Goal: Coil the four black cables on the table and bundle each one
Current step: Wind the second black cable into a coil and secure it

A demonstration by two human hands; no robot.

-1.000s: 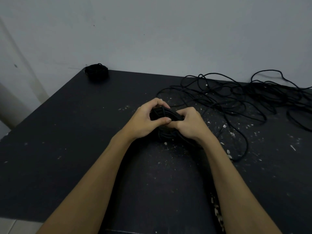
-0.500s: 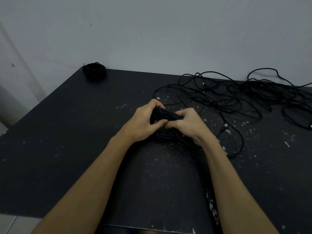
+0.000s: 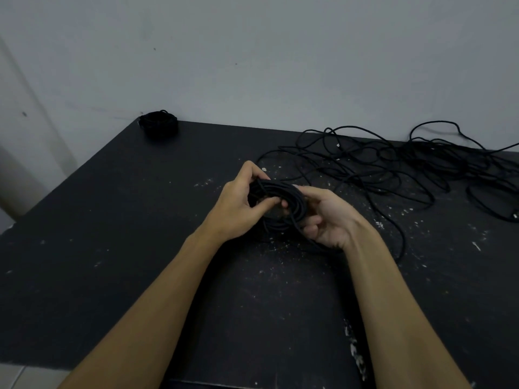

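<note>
A black cable coil [image 3: 283, 204] is held just above the black table [image 3: 118, 248] at its middle. My left hand [image 3: 238, 209] grips the coil's left side, thumb and fingers curled round the strands. My right hand [image 3: 327, 220] holds the right side, palm turned up, fingers curled under the loops. A loose strand [image 3: 393, 228] trails from the coil to the right. A finished coiled bundle [image 3: 159, 125] lies at the far left corner. A tangle of loose black cables [image 3: 407, 167] is spread over the far right of the table.
A pale grey wall [image 3: 252, 66] stands right behind the table. The table's left edge [image 3: 70, 181] runs diagonally, and its near edge is by my forearms. White specks and chips dot the surface around the hands.
My right hand has rolled palm-up and shifted to the coil's right side, baring the coil's loops. The left hand keeps its grip. The view has shifted slightly.
</note>
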